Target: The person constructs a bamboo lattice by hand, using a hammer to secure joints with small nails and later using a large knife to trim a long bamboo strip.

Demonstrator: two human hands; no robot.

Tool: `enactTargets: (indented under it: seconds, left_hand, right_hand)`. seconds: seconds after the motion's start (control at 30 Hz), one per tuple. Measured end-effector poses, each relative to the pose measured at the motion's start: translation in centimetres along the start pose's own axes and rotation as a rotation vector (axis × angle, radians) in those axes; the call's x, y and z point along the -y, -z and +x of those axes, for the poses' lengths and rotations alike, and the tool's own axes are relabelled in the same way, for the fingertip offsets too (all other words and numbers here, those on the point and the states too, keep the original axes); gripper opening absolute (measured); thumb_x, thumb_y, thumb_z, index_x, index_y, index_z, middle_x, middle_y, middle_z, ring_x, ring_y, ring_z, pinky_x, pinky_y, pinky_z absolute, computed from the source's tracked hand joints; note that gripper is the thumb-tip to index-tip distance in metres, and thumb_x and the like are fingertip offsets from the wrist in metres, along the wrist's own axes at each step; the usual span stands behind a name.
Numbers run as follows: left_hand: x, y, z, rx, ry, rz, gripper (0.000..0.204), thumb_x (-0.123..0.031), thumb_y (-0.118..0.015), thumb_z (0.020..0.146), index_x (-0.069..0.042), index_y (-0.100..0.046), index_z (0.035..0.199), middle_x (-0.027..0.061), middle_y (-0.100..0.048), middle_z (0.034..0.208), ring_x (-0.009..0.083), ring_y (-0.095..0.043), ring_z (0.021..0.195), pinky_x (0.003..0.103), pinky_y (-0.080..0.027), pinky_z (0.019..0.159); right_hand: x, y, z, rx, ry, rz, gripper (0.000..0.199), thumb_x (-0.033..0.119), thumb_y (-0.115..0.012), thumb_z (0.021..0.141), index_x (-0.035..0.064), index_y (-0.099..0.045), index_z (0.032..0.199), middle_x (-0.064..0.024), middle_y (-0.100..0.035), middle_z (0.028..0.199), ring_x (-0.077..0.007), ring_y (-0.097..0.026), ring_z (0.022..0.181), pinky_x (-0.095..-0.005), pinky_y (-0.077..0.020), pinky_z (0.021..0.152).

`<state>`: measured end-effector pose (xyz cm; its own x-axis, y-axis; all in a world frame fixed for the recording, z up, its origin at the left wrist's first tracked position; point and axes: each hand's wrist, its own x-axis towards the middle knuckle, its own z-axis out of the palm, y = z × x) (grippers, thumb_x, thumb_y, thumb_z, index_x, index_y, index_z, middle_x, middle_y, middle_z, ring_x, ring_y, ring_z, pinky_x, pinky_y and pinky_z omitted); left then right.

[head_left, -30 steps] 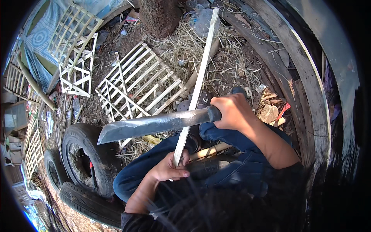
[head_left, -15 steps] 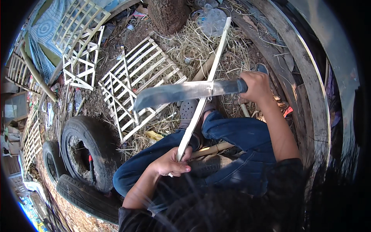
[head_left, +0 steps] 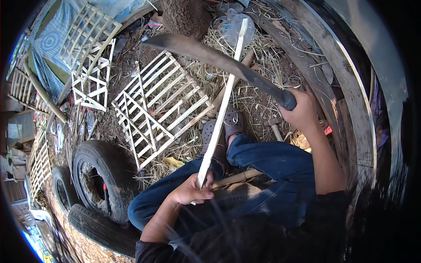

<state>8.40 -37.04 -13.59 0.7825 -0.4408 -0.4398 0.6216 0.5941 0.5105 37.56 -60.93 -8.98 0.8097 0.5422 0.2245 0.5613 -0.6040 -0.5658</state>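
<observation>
My left hand (head_left: pixel 193 190) grips the near end of a long, pale bamboo strip (head_left: pixel 221 114), which slants up and away between my legs. In my right hand (head_left: pixel 302 108) is the dark handle of a machete (head_left: pixel 245 73). Its long, broad blade points up to the left and crosses over the strip toward its far part; whether the two touch I cannot tell. My fingers are wrapped round both things. Below the strip, a piece of bamboo pole (head_left: pixel 239 177) lies across near my lap. My clog shoes (head_left: pixel 213 136) are on the ground beside the strip.
A slatted bamboo panel (head_left: pixel 162 105) lies left of my feet, with more lattice panels (head_left: pixel 90 35) beyond. Old tyres (head_left: pixel 105 175) stand at my left. Pale shavings (head_left: pixel 258 94) cover the ground before a tree trunk (head_left: pixel 186 17). A hammer (head_left: pixel 275 127) lies by my right knee; planks (head_left: pixel 346 74) line the right.
The machete has swung from nearly level to a steeper slant, its tip rising away from me. My right hand has moved slightly right and nearer. The strip has shifted a little left.
</observation>
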Motion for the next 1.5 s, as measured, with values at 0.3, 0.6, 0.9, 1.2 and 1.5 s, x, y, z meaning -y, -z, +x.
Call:
enactTargets:
  seconds: [0.3,0.6,0.9,1.2,1.5]
  left_hand:
    - [1.7,0.1,0.9,0.138,-0.083,-0.091,0.031,-0.003,-0.072,0.083,-0.010,-0.041,0.086,-0.0042,-0.037,0.053,0.0049,-0.034,0.040,0.022,-0.025,0.037]
    - [3.3,-0.9,1.3,0.079,-0.017,-0.016,0.029,-0.016,-0.077,0.082,-0.008,-0.049,0.085,-0.0020,-0.045,0.049,0.0063,-0.041,0.036,0.020,-0.027,0.034]
    - [3.9,-0.7,1.4,0.028,0.000,0.028,0.024,-0.010,-0.073,0.084,-0.009,-0.049,0.086,-0.0020,-0.044,0.055,0.0068,-0.041,0.040,0.021,-0.028,0.035]
    - [4.5,-0.6,1.8,-0.024,0.005,0.016,0.024,-0.009,-0.073,0.084,-0.008,-0.049,0.085,-0.0017,-0.042,0.056,0.0071,-0.041,0.041,0.021,-0.029,0.036]
    - [2.9,0.4,1.5,-0.131,-0.278,-0.199,0.018,-0.007,-0.066,0.089,-0.009,-0.048,0.089,-0.0031,-0.042,0.058,0.0055,-0.034,0.043,0.022,-0.025,0.037]
  right_hand:
    - [6.7,-5.7,-4.6,0.512,0.108,0.334,0.020,0.019,-0.077,0.070,0.0047,-0.065,0.079,-0.0130,-0.062,0.064,-0.0260,-0.066,0.063,-0.0335,-0.0508,0.062]
    - [9.6,-7.3,-5.6,0.412,-0.255,0.877,0.020,0.016,-0.074,0.079,-0.0012,-0.065,0.083,-0.0062,-0.066,0.072,-0.0104,-0.060,0.068,-0.0287,-0.0495,0.065]
    - [7.7,-7.7,-5.2,0.297,-0.342,1.264,0.012,0.004,-0.071,0.081,0.0021,-0.059,0.079,-0.0063,-0.066,0.078,-0.0098,-0.062,0.063,-0.0250,-0.0512,0.055]
    - [6.8,-7.2,-4.6,0.212,-0.338,1.192,0.010,0.007,-0.070,0.079,0.0017,-0.062,0.074,-0.0058,-0.066,0.071,-0.0102,-0.063,0.064,-0.0253,-0.0527,0.054]
    - [6.5,-6.0,-4.2,0.323,-0.367,1.279,0.025,-0.002,-0.067,0.078,0.0071,-0.047,0.069,-0.0071,-0.062,0.074,-0.0129,-0.059,0.059,-0.0288,-0.0488,0.052]
